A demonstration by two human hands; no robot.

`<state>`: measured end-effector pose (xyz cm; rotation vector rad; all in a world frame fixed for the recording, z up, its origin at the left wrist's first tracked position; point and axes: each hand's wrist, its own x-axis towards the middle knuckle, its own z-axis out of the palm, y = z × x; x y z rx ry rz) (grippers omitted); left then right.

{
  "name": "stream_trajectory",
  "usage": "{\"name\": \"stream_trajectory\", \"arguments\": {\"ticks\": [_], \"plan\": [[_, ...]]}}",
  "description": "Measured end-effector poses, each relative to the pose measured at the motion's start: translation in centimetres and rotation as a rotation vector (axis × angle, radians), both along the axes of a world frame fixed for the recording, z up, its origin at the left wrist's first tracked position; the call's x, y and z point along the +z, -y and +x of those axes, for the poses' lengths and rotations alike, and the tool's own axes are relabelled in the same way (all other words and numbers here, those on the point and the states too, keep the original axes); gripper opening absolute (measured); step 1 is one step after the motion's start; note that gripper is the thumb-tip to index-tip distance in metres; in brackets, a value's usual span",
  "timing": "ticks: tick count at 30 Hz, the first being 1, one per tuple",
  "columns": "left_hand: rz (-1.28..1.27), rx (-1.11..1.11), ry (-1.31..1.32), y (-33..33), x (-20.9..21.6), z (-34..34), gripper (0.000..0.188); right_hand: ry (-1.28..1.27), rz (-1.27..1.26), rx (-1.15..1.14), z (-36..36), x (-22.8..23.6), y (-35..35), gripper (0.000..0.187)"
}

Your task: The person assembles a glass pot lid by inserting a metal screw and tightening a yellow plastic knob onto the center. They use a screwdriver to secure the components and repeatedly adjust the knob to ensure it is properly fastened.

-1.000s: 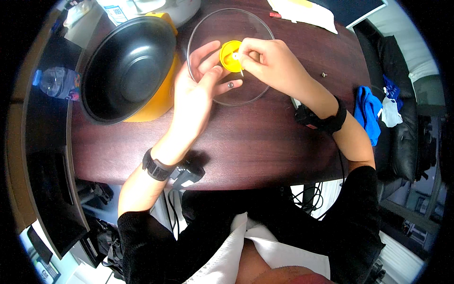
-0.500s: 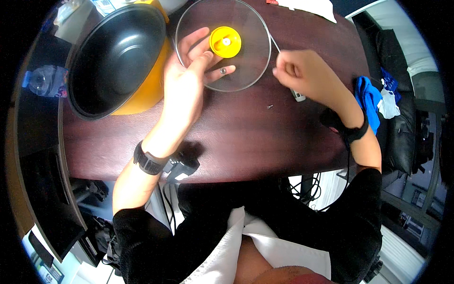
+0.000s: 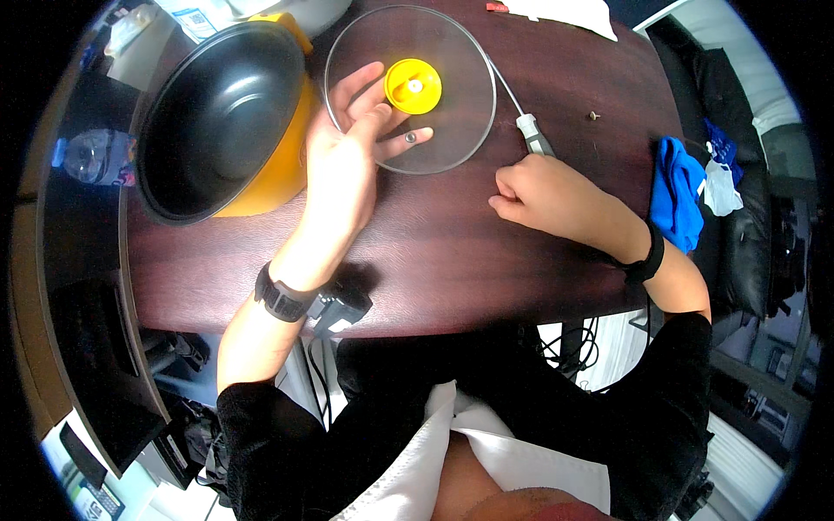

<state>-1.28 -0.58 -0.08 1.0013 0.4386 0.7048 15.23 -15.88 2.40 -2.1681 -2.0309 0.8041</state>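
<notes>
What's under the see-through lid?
The brown table shows through the lid. Whatever sits behind the yellow knob and the left hand is covered, so I can't tell.

A white package [image 3: 185,21] between ten and eleven o'clock bore blue print and a square code, too small to read. The clear bottle [image 3: 91,158] toward ten o'clock carried a coloured label [image 3: 127,165], its wording illegible.
</notes>
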Motion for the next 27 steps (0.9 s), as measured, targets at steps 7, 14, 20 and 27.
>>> {"name": "stream_trajectory", "arguments": {"ticks": [7,14,20,27], "plan": [[0.027,-0.005,-0.001,0.0,-0.1,-0.1,0.044,-0.125,0.145,-0.022,1.2,0.3,-0.1,0.024],[0.028,-0.045,-0.01,0.1,0.5,-0.1,0.045,-0.57,0.236,-0.224,1.6,1.7,-5.9,0.024],[0.081,-0.056,-0.02,0.1,0.8,-0.1,0.044,-0.718,0.295,-0.232,1.4,0.0,-8.4,0.023],[0.151,-0.037,-0.054,0.2,0.3,-0.1,0.042,-0.701,0.304,-0.253,1.5,-0.9,-8.5,0.025]]}}
